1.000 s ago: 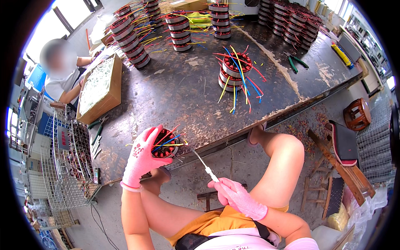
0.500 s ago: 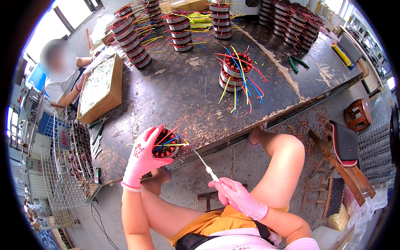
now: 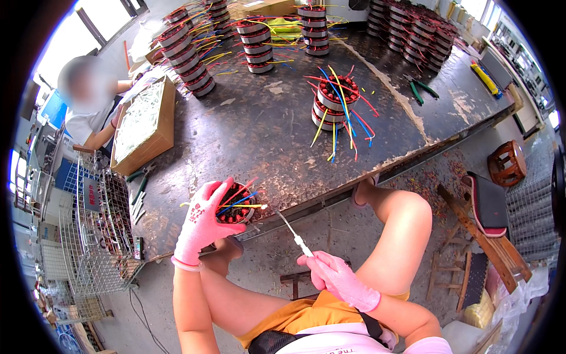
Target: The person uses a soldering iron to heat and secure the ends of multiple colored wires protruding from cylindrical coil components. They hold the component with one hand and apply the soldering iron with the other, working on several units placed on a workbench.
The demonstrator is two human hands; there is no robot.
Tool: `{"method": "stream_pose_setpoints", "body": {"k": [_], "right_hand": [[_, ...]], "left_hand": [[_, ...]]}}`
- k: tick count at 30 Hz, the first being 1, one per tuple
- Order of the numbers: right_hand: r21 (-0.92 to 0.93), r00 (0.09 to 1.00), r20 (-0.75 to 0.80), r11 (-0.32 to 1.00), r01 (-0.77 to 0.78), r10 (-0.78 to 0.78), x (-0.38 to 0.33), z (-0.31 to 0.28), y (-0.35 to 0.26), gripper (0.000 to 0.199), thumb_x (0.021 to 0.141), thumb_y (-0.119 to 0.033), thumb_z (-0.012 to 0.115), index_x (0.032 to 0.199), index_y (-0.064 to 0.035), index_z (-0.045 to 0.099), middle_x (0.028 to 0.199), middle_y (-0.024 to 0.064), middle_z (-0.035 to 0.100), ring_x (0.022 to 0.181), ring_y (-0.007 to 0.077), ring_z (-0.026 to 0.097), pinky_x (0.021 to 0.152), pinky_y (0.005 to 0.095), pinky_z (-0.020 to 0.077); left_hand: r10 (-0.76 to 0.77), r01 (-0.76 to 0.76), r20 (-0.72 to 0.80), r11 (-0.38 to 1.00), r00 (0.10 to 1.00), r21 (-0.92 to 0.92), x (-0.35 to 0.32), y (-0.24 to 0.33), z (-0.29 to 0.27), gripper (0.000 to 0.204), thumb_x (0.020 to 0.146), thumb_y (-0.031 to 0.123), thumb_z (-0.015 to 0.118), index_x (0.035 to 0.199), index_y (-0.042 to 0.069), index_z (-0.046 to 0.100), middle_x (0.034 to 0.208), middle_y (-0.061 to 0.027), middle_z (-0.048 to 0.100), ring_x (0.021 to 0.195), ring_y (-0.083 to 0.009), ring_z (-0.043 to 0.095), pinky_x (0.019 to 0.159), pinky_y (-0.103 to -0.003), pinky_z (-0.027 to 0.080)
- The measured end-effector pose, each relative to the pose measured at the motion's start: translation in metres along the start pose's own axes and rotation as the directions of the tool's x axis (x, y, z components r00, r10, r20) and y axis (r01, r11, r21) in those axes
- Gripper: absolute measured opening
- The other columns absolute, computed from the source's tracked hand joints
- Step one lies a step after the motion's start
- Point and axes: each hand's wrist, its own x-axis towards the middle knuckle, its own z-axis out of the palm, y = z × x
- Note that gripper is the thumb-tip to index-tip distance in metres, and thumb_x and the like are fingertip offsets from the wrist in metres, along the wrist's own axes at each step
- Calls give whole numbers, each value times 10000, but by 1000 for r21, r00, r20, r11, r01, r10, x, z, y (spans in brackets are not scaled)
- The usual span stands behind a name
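Note:
In a pink glove, my left hand (image 3: 206, 221) wraps round a motor stator (image 3: 237, 217) at the table's near edge, thumb on its near side and fingers on its far side. Red, blue and yellow wires (image 3: 243, 205) lie across the stator's top, and a small white bit shows at the wire ends on its right. Also gloved in pink, my right hand (image 3: 339, 277) grips a thin rod-like tool (image 3: 302, 243) with a white middle part and a narrow pale shaft. Its tip points up-left toward the stator, apart from it. My palm hides the tool's rear end.
A short stack of stators (image 3: 333, 106) with loose wires stands mid-table; taller stacks (image 3: 186, 56) line the back. Green-handled pliers (image 3: 420, 89) lie at right. An open cardboard box (image 3: 154, 138) of pale pieces sits at left, beside a seated person (image 3: 88, 112). A wire basket (image 3: 100, 218) adjoins the table.

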Motion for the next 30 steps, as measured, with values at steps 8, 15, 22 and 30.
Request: {"method": "stream_pose_setpoints", "body": {"k": [8,15,22,30], "right_hand": [[41,999,32,999,-9,8,-2,1,-1,298,1011,-240,455,1131,3,581,583,-45,404,514,35,326,483,210,243],[37,1000,23,999,4,-5,0,4,0,303,1007,-246,464,1122,9,580,568,-46,386,508,37,316,479,217,236],[37,1000,14,999,6,-7,3,5,1,305,1002,-251,472,1110,11,586,550,-49,376,493,38,307,476,221,234],[-18,1000,1,1000,22,-22,3,5,2,304,1004,-243,470,1102,19,588,548,-47,381,489,41,311,473,223,244]], "left_hand": [[55,-57,16,989,998,134,-1,-2,-3,886,529,201,855,1340,102,510,1348,-144,485,1285,-385,400,1139,-483,264],[64,-62,-9,990,998,125,-1,1,-5,847,540,223,849,1315,103,529,1315,-144,512,1265,-361,427,1139,-497,269],[63,-62,-4,989,998,137,-1,1,-5,847,542,207,849,1317,102,525,1327,-141,504,1274,-359,421,1139,-494,272],[47,-47,8,991,999,128,-2,-3,-3,856,558,225,853,1334,114,510,1348,-134,487,1287,-377,399,1139,-494,269]]}}
